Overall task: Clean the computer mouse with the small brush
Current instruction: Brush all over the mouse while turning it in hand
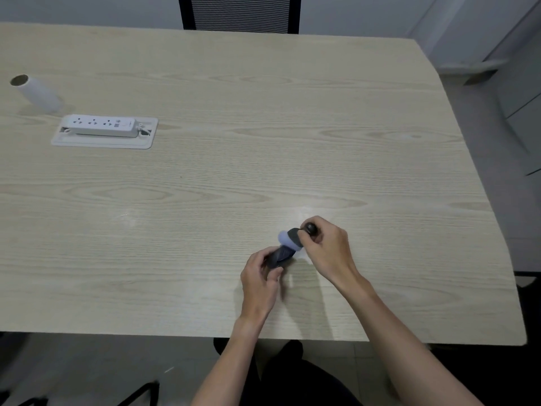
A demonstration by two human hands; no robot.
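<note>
Nearby, power strip (103, 125) & roll (35, 92) far-left; left hand (260, 276) round mouse (280, 255), right hand (328, 250) round brush (294, 238).

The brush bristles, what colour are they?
The bristles look pale lavender-blue, seen in the head view, pressed against the dark mouse.

An office — pale wood desk (263, 142) with inset power strip (101, 126), mesh chair (238, 13) behind.

Light wood-grain table (205, 186). A white power strip (102, 126) sits in a recessed tray (102, 142) at far left. Beside it stands a white roll (36, 93), possibly cardboard-cored.
</note>
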